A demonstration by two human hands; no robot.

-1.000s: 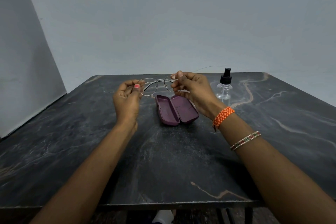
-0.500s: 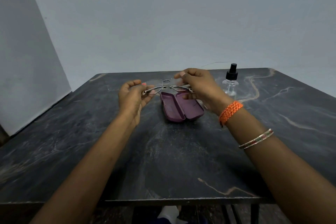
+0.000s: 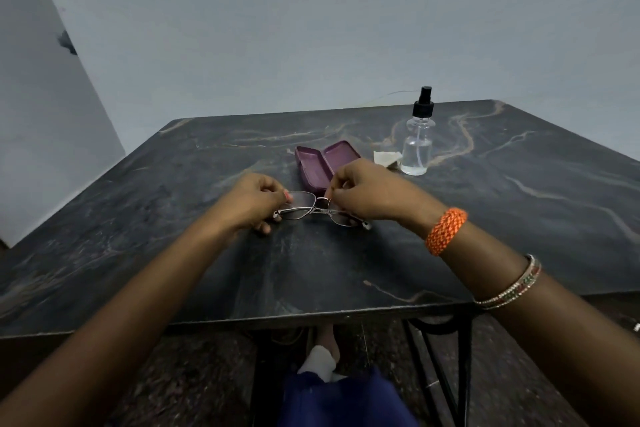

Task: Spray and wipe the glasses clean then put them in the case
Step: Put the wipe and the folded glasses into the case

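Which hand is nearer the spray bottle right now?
Right. The right hand grips the glasses at their right end, just in front and left of the spray bottle. The left hand holds the other end, farther left.

A single wide-angle view from the person's head, above the near edge of the surface [image 3: 207, 270], facing forward and steeply down; the near edge crosses the lower middle, with the floor under it in view; the far edge meets the wall [image 3: 311, 28] high up; both forearms reach in from the bottom corners; the hands sit close, mid-frame.
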